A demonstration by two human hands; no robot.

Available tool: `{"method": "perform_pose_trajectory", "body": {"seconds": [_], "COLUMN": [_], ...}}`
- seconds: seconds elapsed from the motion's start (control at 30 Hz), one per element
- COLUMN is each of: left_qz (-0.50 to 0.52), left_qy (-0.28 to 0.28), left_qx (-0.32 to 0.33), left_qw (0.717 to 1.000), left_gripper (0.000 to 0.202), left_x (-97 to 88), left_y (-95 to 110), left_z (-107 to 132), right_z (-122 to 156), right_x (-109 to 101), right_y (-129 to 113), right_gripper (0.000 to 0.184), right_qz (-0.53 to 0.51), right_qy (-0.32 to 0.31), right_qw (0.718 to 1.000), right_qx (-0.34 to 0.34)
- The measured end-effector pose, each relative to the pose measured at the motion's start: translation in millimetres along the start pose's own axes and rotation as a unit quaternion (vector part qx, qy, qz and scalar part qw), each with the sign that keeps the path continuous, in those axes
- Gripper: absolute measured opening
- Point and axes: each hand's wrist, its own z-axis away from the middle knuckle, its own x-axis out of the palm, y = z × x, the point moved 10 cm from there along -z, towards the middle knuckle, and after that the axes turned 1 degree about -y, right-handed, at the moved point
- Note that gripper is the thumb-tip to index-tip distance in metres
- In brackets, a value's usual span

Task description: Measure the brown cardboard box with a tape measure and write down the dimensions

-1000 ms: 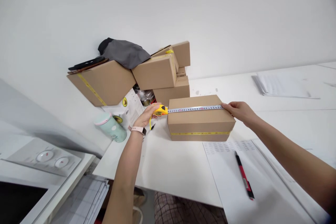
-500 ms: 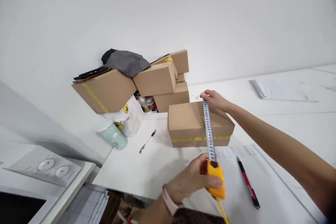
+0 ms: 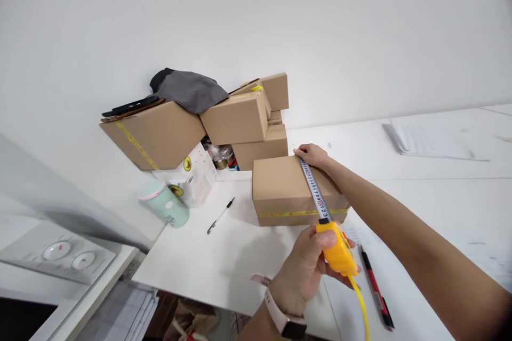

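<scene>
A brown cardboard box with a yellow tape band lies on the white table. My left hand grips the yellow tape measure case in front of the box's near edge. The tape blade runs from the case across the box top, front to back. At the box's far edge my right hand pinches the blade's end down.
A pile of cardboard boxes with a grey cloth on top stands against the wall. A mint bottle and a black pen lie to the left, a red pen on a sheet to the right, papers far right.
The tape lay along the box's length a second ago. It now spans the box front to back: my left hand brought the case toward me, my right hand moved to the far edge.
</scene>
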Motion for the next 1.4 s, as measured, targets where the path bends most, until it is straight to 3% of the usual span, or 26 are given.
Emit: {"method": "perform_pose_trajectory", "body": {"seconds": [0.27, 0.4, 0.47, 0.57, 0.63, 0.73, 0.83, 0.9, 1.0, 1.13, 1.23, 1.33, 1.4], "left_qz": [-0.001, -0.014, -0.030, -0.083, -0.141, -0.192, -0.201, -0.203, -0.200, -0.205, -0.236, -0.268, -0.273], "left_qy": [0.026, 0.016, 0.016, 0.056, 0.133, 0.236, 0.239, 0.205, 0.159, 0.147, 0.130, 0.138, 0.159], "left_qx": [-0.002, 0.001, 0.018, 0.097, 0.160, 0.188, 0.171, 0.159, 0.159, 0.193, 0.184, 0.171, 0.186], "left_qw": [1.000, 1.000, 0.999, 0.990, 0.968, 0.934, 0.935, 0.944, 0.954, 0.948, 0.945, 0.938, 0.930], "left_gripper": [0.059, 0.055, 0.057, 0.067, 0.073, 0.074, 0.065, 0.061, 0.060, 0.059, 0.057, 0.057, 0.058], "left_x": [6.9, 4.0, -2.7, -29.8, -61.5, -109.2, -133.8, -136.2, -130.7, -122.9, -115.9, -113.9, -111.7], "left_y": [-15, -9, 0, 27, 47, 61, 60, 59, 69, 108, 135, 147, 147], "left_z": [-5, -2, 9, 40, 65, 89, 84, 73, 62, 58, 48, 39, 38], "right_z": [9, 10, 11, 27, 50, 95, 140, 160, 169, 157, 140, 119, 103], "right_x": [0, -4, -19, -57, -72, -66, -32, -20, -30, -58, -73, -88, -97], "right_y": [-13, -17, -11, 21, 53, 88, 101, 102, 93, 65, 51, 43, 30], "right_gripper": [0.034, 0.042, 0.051, 0.063, 0.068, 0.072, 0.077, 0.080, 0.085, 0.081, 0.071, 0.059, 0.053], "right_qz": [-0.034, -0.060, -0.128, -0.277, -0.311, -0.284, -0.265, -0.271, -0.250, -0.222, -0.173, -0.048, 0.035], "right_qy": [-0.016, -0.009, 0.027, 0.134, 0.170, 0.116, -0.016, -0.049, -0.020, -0.003, 0.006, 0.073, 0.150], "right_qw": [0.999, 0.998, 0.991, 0.951, 0.935, 0.949, 0.961, 0.958, 0.966, 0.974, 0.982, 0.993, 0.987], "right_qx": [-0.014, -0.019, -0.027, -0.012, 0.031, 0.074, 0.080, 0.075, 0.060, 0.052, 0.078, 0.084, 0.046]}}
